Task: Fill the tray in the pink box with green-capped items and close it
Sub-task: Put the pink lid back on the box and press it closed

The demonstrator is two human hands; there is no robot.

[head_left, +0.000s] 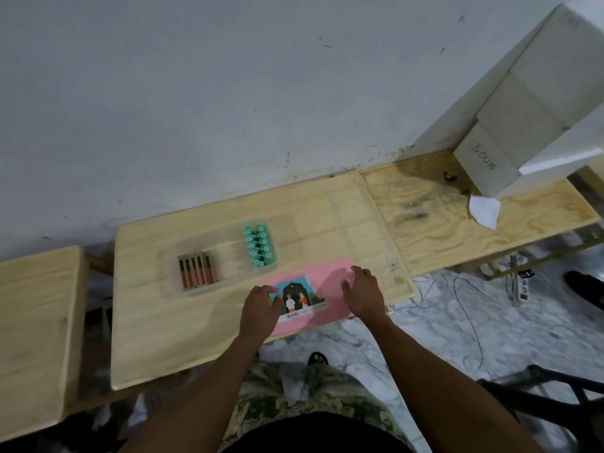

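Observation:
A flat pink box (pixel 322 273) with a picture label on its lid lies shut near the table's front edge. My left hand (pixel 261 305) rests on its left end, fingers curled over the label's edge. On the box's right end lies my right hand (pixel 364 294), fingers spread. Just behind the box stands a clear plastic bin (pixel 170 266). Several green-capped items (pixel 259 245) are lined up in two rows at the bin's right end. Several red tubes (pixel 196 271) lie at its left end.
The wooden table (pixel 202 328) meets a white wall at the back. A second plywood table (pixel 457 223) to the right carries white cartons (pixel 529 125) and a white paper scrap (pixel 485 210). Another wooden surface (pixel 32 322) stands left. Cables and a power strip (pixel 521 287) lie on the floor.

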